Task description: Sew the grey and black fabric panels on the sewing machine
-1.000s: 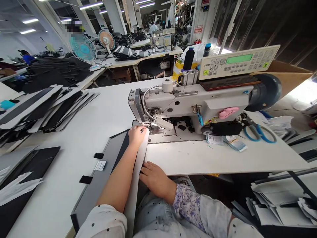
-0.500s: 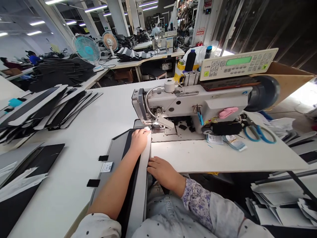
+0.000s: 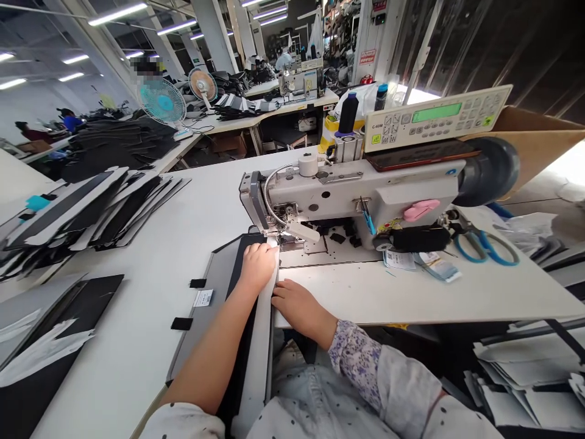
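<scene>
A long grey and black fabric panel (image 3: 208,305) lies on the white table and runs up under the needle of the white sewing machine (image 3: 338,195). My left hand (image 3: 256,266) rests flat on the panel's far end, fingers together, right beside the presser foot. My right hand (image 3: 292,305) lies lower on the panel's pale right edge at the table's rim, fingers stretched out and pressing down. Both forearms reach in from the bottom of the view.
Stacks of black and white cut pieces (image 3: 86,210) lie at the left, more dark panels (image 3: 41,341) at the near left. Blue scissors (image 3: 487,249) and paper tags (image 3: 420,262) sit right of the machine. A control panel (image 3: 436,116) and thread spools (image 3: 348,113) stand above it.
My right hand has slid up the panel's edge towards the machine, closer to my left hand. The panel has fed a little further forward. The camera has shifted slightly.
</scene>
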`<state>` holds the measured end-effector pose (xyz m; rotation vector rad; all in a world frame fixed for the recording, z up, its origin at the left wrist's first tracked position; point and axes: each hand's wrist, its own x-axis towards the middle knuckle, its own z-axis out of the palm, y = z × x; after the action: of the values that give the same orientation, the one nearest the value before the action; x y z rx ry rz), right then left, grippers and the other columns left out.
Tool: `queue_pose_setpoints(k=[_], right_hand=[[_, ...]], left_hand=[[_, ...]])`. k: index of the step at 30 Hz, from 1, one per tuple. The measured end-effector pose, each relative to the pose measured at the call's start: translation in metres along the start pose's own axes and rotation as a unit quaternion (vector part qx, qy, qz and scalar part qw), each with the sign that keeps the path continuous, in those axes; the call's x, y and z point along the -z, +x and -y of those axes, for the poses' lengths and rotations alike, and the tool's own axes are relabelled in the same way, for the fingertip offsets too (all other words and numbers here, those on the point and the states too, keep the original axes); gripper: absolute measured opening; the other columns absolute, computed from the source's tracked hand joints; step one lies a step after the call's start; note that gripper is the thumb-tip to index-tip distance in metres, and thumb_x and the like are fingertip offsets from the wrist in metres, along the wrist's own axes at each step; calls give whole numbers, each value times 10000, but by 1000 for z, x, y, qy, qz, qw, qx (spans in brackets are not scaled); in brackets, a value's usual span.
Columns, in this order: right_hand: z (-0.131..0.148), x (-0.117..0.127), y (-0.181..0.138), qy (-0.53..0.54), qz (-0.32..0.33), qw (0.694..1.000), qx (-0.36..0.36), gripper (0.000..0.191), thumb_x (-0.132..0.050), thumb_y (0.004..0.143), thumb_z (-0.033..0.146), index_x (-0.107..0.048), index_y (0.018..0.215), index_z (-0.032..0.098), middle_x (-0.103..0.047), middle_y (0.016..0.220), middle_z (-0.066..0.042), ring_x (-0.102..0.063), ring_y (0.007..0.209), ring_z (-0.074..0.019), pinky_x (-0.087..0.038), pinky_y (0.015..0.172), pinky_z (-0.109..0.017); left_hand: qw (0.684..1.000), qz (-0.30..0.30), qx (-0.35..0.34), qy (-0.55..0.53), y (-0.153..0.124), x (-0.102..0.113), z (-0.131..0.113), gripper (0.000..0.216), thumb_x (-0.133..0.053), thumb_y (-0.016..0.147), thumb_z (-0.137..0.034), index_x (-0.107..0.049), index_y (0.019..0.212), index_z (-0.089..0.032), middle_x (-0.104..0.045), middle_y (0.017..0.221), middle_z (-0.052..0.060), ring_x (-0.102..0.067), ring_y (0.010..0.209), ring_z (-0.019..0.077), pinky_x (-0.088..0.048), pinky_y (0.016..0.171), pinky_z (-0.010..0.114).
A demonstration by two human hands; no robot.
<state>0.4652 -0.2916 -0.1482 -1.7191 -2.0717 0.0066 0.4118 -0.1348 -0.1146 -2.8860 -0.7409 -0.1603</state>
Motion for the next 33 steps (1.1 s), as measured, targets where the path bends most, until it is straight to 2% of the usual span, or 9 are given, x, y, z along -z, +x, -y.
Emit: queue_pose_setpoints(k=[3,7,9,13,19,23,26,29,33], right_hand=[[-6,-3,5,-5,-11,1000,-11,96,-570,879,101,-604,818,166,-627,905,-46,-538,944,-188,-439,874,-313],[-13,-6,11,-3,-27,999,-37,88,-571,884,91,-606,835,155,-629,947,-53,-543,968,-184,-453,869,-308],[-15,-6,13,8,-28,998,-54,136,-536,889,49,-600,834,156,-625,947,-53,-556,948,-164,-458,869,-294],[-16,-1,14,3,-20,998,-64,194,-503,890,17,-583,793,165,-623,929,-46,-560,914,-154,-465,852,-287],[-16,1,14,-19,-30,997,-66,142,-539,882,41,-584,822,161,-619,943,-58,-545,947,-176,-445,876,-317],[-13,1,13,-37,-22,997,-61,153,-544,854,20,-585,814,162,-609,917,-60,-535,907,-189,-450,852,-325],[-5,3,6,-40,-10,998,-50,142,-537,853,26,-589,826,155,-605,911,-64,-533,899,-197,-442,891,-350],[9,1,-10,-13,-6,1000,-28,84,-556,871,88,-603,906,148,-611,981,-83,-527,996,-213,-412,974,-378],[25,-5,-27,5,-9,1000,-1,129,-570,879,152,-614,999,135,-603,1099,-114,-483,1139,-246,-358,1058,-420]], left_hand=[[999,37,18,2,-3,10,-6,374,-478,860,-340,-621,1194,-249,-646,1054,107,-554,1024,281,-397,911,414],[992,109,60,-33,-2,15,-12,427,-480,796,-213,-585,1209,-244,-665,1037,83,-607,962,253,-440,818,349],[987,125,85,-59,2,13,-14,444,-461,784,-174,-571,1209,-243,-674,1043,68,-622,935,235,-445,786,324],[981,121,121,-86,10,10,-14,459,-471,773,-169,-553,1218,-249,-675,1068,55,-622,946,222,-439,796,307],[982,130,99,-98,5,9,-10,436,-462,766,-157,-555,1184,-239,-665,1062,52,-615,938,212,-427,778,299],[981,132,99,-107,8,13,-10,397,-461,773,-158,-566,1146,-244,-664,1048,43,-609,944,207,-420,770,291],[981,132,100,-99,9,16,-12,388,-463,779,-152,-568,1142,-240,-666,1044,50,-608,966,214,-420,789,299],[982,133,86,-100,3,17,-12,404,-456,778,-135,-564,1153,-239,-672,1030,52,-608,984,210,-419,807,295],[984,134,73,-97,-5,16,-10,398,-438,788,-126,-572,1146,-237,-673,1020,57,-613,986,207,-418,806,292]])
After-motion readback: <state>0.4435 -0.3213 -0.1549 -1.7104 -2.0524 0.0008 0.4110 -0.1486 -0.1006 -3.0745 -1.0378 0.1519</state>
